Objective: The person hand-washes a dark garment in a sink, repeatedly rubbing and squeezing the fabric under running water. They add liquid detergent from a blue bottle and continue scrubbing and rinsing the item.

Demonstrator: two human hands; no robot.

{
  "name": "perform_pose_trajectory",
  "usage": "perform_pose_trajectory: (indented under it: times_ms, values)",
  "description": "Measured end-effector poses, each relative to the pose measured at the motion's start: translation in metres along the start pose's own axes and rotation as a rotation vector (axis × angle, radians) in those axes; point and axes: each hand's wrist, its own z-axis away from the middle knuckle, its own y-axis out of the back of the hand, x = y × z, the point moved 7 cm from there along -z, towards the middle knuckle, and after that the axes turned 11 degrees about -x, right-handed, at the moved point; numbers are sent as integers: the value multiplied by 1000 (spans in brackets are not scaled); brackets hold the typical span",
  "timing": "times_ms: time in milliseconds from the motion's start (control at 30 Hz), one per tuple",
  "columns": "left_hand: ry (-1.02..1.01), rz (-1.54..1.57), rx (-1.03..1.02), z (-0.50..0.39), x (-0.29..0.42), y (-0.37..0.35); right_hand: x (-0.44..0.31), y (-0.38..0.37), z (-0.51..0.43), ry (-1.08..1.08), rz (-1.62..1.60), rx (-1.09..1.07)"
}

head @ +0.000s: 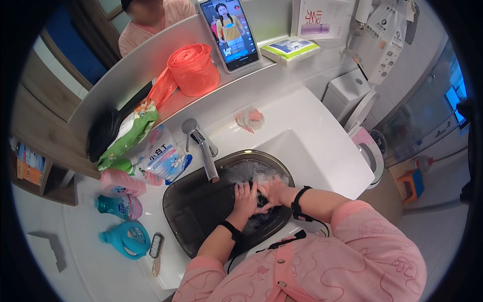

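Note:
My left hand (246, 200) and my right hand (274, 189) meet inside a translucent dark basin (188, 234) with a ribbed washboard (207, 207) on its left part. Between them they hold a small black wet item (261, 201), probably cloth; its shape is mostly hidden by fingers and water. Foamy water (241, 171) churns around the fingers at the basin's right end. The basin rests tilted across the white washbasin (309, 151). Above its rim reaches the chrome faucet (205, 158), with no stream plainly visible from its spout.
Left of the basin stand a teal detergent bottle (126, 239), other bottles, a detergent pouch (164, 154) and a scrub brush (156, 251). A grey-and-pink scrubber (250, 120) lies behind. On the ledge are a phone (230, 36), a red plastic-bag roll (194, 71) and a tissue pack (290, 50).

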Motion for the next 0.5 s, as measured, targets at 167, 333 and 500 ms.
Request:
perform_pose_trajectory:
  times_ms: [167,333,500]
  values:
    - [-159,95,28,-32,-29,35,28,16,-33,173,-444,201]
    - [63,550,114,-28,-40,65,48,28,-28,93,-669,350]
    - [-64,498,203,38,8,80,38,49,58,403,-581,551]
